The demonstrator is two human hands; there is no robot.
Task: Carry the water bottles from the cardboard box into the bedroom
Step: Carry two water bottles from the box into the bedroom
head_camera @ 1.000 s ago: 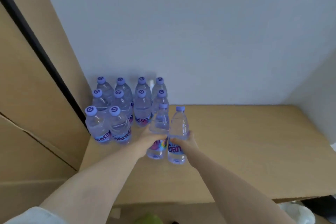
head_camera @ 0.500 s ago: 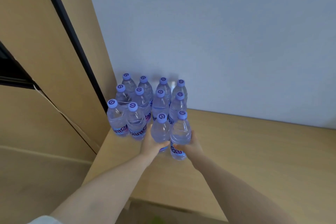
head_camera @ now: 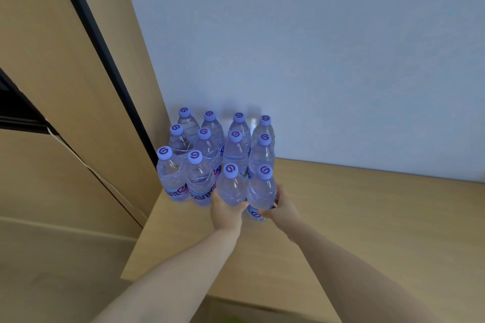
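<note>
- Left hand [head_camera: 225, 211]: fingers and thumb curled round the lower body of one clear water bottle [head_camera: 232, 189]; the bottle stands upright, purple cap up, third from the left in the front row.
- Right hand [head_camera: 282, 208]: fingers wrapped round the lower body of a second bottle [head_camera: 262, 191], upright, at the right end of the front row; its label shows below the thumb.
- The two held bottles stand just beside each other, sides touching or very nearly so. Whether their bases rest on the wooden surface [head_camera: 367, 217] cannot be told, as the hands cover them.
- Bottle group [head_camera: 210, 149]: ten further bottles of the same kind stand upright on the wooden surface in a tight block, packed against the wall [head_camera: 315, 47] and the wooden panel [head_camera: 78, 47] at the left. With the two held ones, the block reads as three rows of four.
- Two front-row bottles at the left, [head_camera: 170, 176] and [head_camera: 199, 181], show purple lettered labels; neither hand touches them.
- A dark vertical strip [head_camera: 105, 47] runs along the panel at the left.
- Both forearms reach in from the lower edge of the view, bare.
</note>
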